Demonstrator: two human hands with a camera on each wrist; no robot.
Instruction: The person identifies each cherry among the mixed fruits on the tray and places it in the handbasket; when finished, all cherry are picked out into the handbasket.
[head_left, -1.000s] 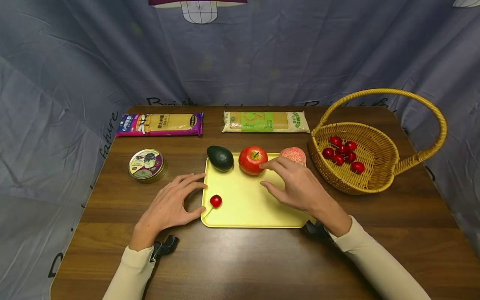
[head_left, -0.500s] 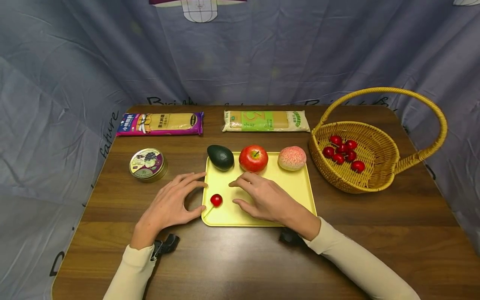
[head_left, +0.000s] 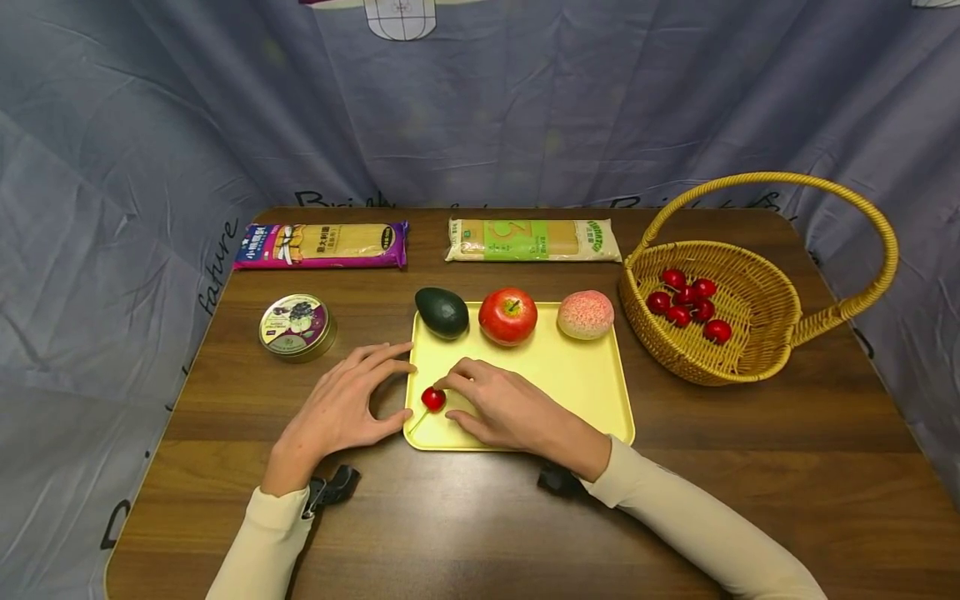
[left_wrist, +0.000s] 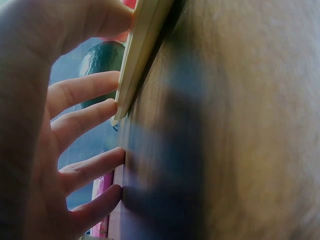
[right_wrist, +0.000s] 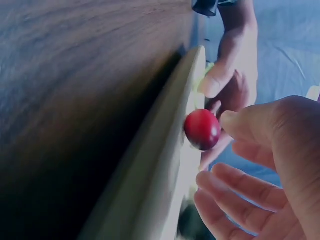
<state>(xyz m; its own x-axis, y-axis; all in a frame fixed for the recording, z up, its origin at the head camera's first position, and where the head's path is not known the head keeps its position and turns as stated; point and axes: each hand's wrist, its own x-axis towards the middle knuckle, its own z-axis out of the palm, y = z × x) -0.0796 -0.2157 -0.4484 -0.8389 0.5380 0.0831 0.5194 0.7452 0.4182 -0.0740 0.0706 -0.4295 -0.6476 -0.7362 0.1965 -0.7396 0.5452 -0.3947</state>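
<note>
A single red cherry (head_left: pixel 432 399) lies near the left front corner of a yellow tray (head_left: pixel 558 379), its thin stem toward that corner. My right hand (head_left: pixel 510 407) is beside the cherry, index fingertip close to it and thumb apart. In the right wrist view a gap shows between thumb (right_wrist: pixel 250 122) and fingers, with the cherry (right_wrist: pixel 202 130) just beyond; whether a fingertip touches it I cannot tell. My left hand (head_left: pixel 341 400) rests spread at the tray's left side. Its thumb and nearest fingertips touch the tray rim (left_wrist: pixel 136 55). Along the tray's back lie an avocado (head_left: pixel 442 313), an apple (head_left: pixel 507 317) and a peach (head_left: pixel 586 314).
A wicker basket (head_left: pixel 675 354) with a tall handle stands to the right, several cherries (head_left: pixel 686 295) inside. Two noodle packets, one purple (head_left: pixel 322 247) and one green (head_left: pixel 532 240), lie along the back. A round tin (head_left: pixel 296 325) sits left of the tray.
My right hand has moved left and toward me, from beside the apple and peach to the cherry. The peach is now uncovered. My left hand has stayed at the tray edge.
</note>
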